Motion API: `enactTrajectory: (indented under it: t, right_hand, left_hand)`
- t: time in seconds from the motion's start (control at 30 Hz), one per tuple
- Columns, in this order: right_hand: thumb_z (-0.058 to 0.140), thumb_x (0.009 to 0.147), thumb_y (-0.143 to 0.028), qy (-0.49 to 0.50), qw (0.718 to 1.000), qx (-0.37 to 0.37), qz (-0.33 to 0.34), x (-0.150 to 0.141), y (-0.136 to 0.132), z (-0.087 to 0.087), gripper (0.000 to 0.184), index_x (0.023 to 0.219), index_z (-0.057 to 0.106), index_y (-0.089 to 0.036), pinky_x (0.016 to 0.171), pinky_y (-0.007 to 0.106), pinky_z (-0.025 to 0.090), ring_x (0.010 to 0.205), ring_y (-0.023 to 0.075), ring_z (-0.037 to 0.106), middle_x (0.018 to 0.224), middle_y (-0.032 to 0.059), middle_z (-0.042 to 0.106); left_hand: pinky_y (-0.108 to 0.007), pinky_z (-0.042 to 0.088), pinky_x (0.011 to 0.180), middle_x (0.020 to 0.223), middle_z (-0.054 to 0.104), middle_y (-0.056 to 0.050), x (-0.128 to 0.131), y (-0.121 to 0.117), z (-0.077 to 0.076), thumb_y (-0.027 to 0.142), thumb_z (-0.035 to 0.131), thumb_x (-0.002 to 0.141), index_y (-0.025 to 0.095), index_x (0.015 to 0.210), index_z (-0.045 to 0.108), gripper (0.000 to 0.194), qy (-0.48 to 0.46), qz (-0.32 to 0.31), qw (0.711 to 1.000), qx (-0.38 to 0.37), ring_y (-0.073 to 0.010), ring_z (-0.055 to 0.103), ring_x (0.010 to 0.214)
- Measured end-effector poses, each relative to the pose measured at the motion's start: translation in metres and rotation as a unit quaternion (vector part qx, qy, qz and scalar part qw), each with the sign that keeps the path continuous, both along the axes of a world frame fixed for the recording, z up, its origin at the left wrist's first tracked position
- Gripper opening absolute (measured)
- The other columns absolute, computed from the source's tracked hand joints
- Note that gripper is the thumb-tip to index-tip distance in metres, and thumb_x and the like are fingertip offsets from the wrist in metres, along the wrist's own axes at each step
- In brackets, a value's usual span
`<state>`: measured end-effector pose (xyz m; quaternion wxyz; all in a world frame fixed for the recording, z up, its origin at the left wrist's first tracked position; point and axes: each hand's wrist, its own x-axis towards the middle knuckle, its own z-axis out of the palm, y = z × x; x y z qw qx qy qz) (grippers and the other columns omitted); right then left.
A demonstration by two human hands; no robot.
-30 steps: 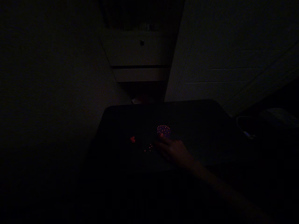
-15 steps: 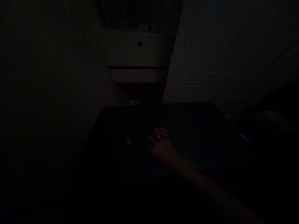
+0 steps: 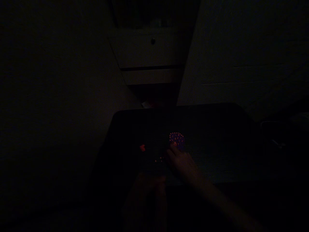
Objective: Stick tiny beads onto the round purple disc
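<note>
The room is very dark. My right hand (image 3: pixel 182 162) rests on a dark table (image 3: pixel 217 129), its fingertips touching the near edge of a small round purple thing (image 3: pixel 177 139) dotted with glowing orange-red beads. A few loose beads (image 3: pixel 158 159) glow just left of the hand. A small red piece (image 3: pixel 142 148) lies further left. The fingers seem curled, but it is too dark to read them. A dim shape at the table's near edge may be my left hand (image 3: pixel 147 190); its fingers do not show.
Behind the table stands a pale cabinet with a drawer and round knob (image 3: pixel 153 41). Pale walls or doors rise on both sides. A dim container (image 3: pixel 272 135) sits off the table's right.
The camera has shifted, so everything sits further right in the picture. My right hand stays at the beaded thing. A dim shape has appeared at the table's near edge.
</note>
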<state>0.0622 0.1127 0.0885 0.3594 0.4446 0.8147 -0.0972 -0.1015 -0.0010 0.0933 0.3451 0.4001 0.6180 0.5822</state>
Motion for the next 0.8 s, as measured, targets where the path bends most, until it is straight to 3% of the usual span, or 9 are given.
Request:
enactTrajectory:
  t: [0.07, 0.13, 0.2, 0.27, 0.33, 0.4, 0.6, 0.8]
  right_hand:
    - [0.047, 0.103, -0.025, 0.035, 0.999, 0.017, -0.034, 0.003, -0.007, -0.004, 0.023, 0.117, 0.064, -0.018, 0.057, 0.033, 0.048, 0.072, 0.0221, 0.067, 0.132, 0.0148, 0.059]
    - [0.047, 0.103, -0.026, 0.150, 0.984, 0.042, -0.086, 0.005, -0.015, -0.005, 0.021, 0.112, 0.064, -0.016, 0.064, 0.033, 0.050, 0.079, 0.0221, 0.068, 0.124, 0.0145, 0.062]
    - [0.048, 0.104, -0.026, 0.311, 0.933, 0.068, -0.169, 0.006, -0.022, -0.004, 0.019, 0.105, 0.064, -0.017, 0.077, 0.031, 0.052, 0.090, 0.0199, 0.067, 0.109, 0.0104, 0.065]
    - [0.051, 0.103, -0.028, 0.408, 0.871, 0.079, -0.262, 0.005, -0.028, -0.002, 0.017, 0.097, 0.064, -0.018, 0.080, 0.027, 0.050, 0.089, 0.0160, 0.064, 0.096, 0.0057, 0.065]
    - [0.055, 0.101, -0.030, 0.444, 0.830, 0.072, -0.330, 0.003, -0.031, 0.000, 0.017, 0.092, 0.064, -0.019, 0.076, 0.024, 0.048, 0.083, 0.0136, 0.062, 0.090, 0.0031, 0.064]
    - [0.057, 0.100, -0.030, 0.458, 0.808, 0.056, -0.365, 0.001, -0.032, 0.002, 0.018, 0.090, 0.066, -0.018, 0.075, 0.024, 0.047, 0.081, 0.0130, 0.061, 0.088, 0.0023, 0.065]
    - [0.061, 0.096, -0.035, 0.460, 0.772, 0.030, -0.438, 0.000, -0.028, 0.007, 0.022, 0.085, 0.067, -0.017, 0.073, 0.024, 0.047, 0.078, 0.0137, 0.061, 0.083, 0.0017, 0.067]
    - [0.061, 0.097, -0.035, 0.459, 0.778, 0.053, -0.427, 0.006, -0.022, 0.014, 0.021, 0.089, 0.074, -0.020, 0.078, 0.025, 0.047, 0.086, 0.0148, 0.065, 0.091, 0.0025, 0.069]
  left_hand:
    - [-0.030, 0.058, 0.076, 0.092, 0.069, -0.005, 0.007, 0.019, -0.021, 0.021, 0.060, 0.098, 0.017, 0.103, 0.069, 0.011, 0.012, 0.001, 1.000, -0.010, -0.0148, 0.067, 0.082]
    - [-0.027, 0.058, 0.078, 0.092, 0.070, -0.003, 0.011, 0.033, -0.041, 0.015, 0.060, 0.096, 0.019, 0.099, 0.070, 0.011, 0.034, -0.019, 0.999, -0.011, -0.0135, 0.068, 0.084]
    - [-0.023, 0.057, 0.083, 0.096, 0.071, -0.002, 0.013, 0.041, -0.057, 0.012, 0.061, 0.096, 0.020, 0.100, 0.071, 0.013, 0.057, -0.065, 0.996, 0.013, -0.0120, 0.069, 0.089]
    - [-0.021, 0.057, 0.086, 0.099, 0.072, -0.001, 0.013, 0.044, -0.066, 0.012, 0.058, 0.098, 0.019, 0.101, 0.071, 0.015, 0.069, -0.114, 0.990, 0.053, -0.0106, 0.069, 0.092]
    - [-0.022, 0.056, 0.089, 0.101, 0.072, -0.001, 0.013, 0.045, -0.071, 0.012, 0.052, 0.101, 0.018, 0.104, 0.070, 0.019, 0.081, -0.151, 0.981, 0.086, -0.0106, 0.068, 0.094]
    - [-0.024, 0.056, 0.089, 0.103, 0.073, -0.002, 0.013, 0.046, -0.072, 0.011, 0.049, 0.102, 0.018, 0.107, 0.070, 0.023, 0.094, -0.172, 0.974, 0.110, -0.0118, 0.068, 0.095]
    - [-0.026, 0.058, 0.086, 0.102, 0.073, -0.004, 0.016, 0.051, -0.075, 0.011, 0.048, 0.102, 0.016, 0.106, 0.070, 0.023, 0.094, -0.196, 0.970, 0.110, -0.0135, 0.069, 0.093]
    - [-0.027, 0.055, 0.086, 0.097, 0.073, -0.003, 0.020, 0.058, -0.085, 0.012, 0.058, 0.097, 0.017, 0.100, 0.071, 0.013, 0.058, -0.190, 0.977, 0.074, -0.0134, 0.068, 0.091]
